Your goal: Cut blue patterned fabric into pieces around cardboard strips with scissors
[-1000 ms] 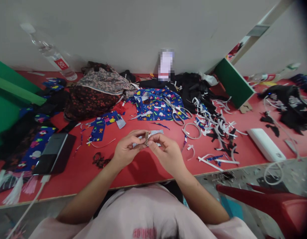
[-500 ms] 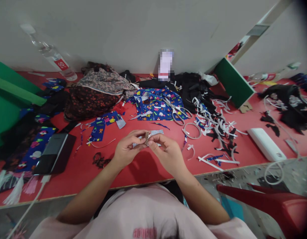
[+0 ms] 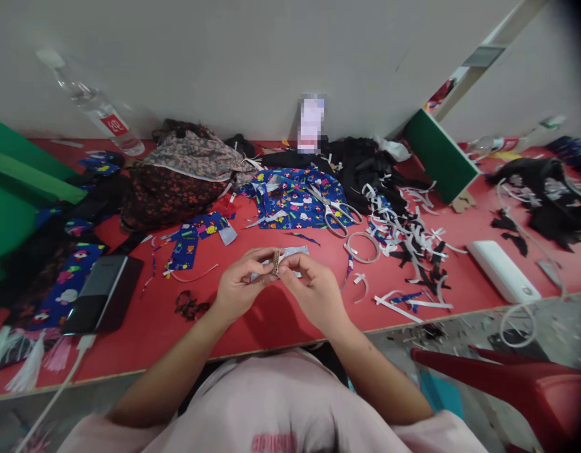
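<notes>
A small piece of corrugated cardboard (image 3: 276,263) is held edge-up above the middle of the red table. My left hand (image 3: 238,286) pinches its left side between thumb and fingers. From the right, my right hand (image 3: 316,289) has its thumb and fingertips closed on the other side. Fingers hide most of the cardboard's faces. Just behind the hands lies a light grey scrap (image 3: 300,253), partly covered by them. Farther back, scissors (image 3: 332,209) with grey handles rest on blue printed cloth (image 3: 285,200). A coil of pale cord (image 3: 363,248) lies to the right of my hands.
Floral cloth (image 3: 172,195) is heaped at the back left, near a leaning water bottle (image 3: 102,116). Black and white scraps (image 3: 417,242) cover the right side. A black power bank (image 3: 104,296) and a white one (image 3: 502,272) sit near the front edge. Green boards (image 3: 441,157) flank the area.
Both hands keep hold of the cardboard, almost unmoved. The camera view has shifted very slightly.
</notes>
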A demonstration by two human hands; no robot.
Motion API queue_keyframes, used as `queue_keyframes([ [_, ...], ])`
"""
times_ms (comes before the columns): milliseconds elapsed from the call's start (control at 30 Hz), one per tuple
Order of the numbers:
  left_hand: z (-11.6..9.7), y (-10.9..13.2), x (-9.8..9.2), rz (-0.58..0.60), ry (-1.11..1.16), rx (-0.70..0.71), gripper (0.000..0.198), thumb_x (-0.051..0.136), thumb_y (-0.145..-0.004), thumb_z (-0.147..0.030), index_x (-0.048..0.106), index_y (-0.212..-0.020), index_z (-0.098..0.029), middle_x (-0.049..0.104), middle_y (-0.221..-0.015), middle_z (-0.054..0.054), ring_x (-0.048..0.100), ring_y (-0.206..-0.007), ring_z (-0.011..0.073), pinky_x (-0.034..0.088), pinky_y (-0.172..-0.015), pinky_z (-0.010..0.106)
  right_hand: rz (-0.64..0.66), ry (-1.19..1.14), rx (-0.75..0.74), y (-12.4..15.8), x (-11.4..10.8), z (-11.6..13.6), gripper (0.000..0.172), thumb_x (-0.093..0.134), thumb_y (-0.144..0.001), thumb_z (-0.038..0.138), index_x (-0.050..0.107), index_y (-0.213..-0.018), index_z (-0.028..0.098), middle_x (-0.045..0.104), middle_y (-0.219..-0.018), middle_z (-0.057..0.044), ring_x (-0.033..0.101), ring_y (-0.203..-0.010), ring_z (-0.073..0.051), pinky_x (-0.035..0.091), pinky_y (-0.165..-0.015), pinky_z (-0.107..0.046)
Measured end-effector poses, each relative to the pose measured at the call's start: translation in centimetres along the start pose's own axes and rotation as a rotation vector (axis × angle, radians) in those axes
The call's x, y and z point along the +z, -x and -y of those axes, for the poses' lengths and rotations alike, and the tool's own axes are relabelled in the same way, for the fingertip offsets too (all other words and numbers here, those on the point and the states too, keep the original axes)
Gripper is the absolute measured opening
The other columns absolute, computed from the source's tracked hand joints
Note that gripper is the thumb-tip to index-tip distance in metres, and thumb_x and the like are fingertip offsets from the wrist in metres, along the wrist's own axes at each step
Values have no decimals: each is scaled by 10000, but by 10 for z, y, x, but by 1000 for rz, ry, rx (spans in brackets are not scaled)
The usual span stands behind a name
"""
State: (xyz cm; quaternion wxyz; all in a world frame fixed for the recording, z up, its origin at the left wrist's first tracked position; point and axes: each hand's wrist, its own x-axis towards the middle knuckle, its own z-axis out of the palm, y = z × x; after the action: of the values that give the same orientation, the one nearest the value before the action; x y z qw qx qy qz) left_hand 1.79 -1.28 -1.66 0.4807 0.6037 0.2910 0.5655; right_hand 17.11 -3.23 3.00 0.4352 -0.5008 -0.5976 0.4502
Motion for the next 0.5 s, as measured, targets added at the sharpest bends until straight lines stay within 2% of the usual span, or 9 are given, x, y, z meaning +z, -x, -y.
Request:
queue_keyframes([
  [200,0,-1,1,-25,25,-25,155,674,-705,-94,643,-815,-199,653,-1082,100,599,-1027,232,476,-856,437,-9,36,-20,2,-2,4,115,519,-825,244,620,-827,190,666,-846,-30,614,-807,-152,479,-750,-275],
  [500,2,-1,-2,23,-245,147,177,634,-745,-102,647,-871,-226,631,-1121,104,577,-1045,224,463,-864,447,-54,200,-105,6,-7,11,108,540,-778,179,637,-812,214,664,-811,-11,607,-779,-155,476,-728,-264],
])
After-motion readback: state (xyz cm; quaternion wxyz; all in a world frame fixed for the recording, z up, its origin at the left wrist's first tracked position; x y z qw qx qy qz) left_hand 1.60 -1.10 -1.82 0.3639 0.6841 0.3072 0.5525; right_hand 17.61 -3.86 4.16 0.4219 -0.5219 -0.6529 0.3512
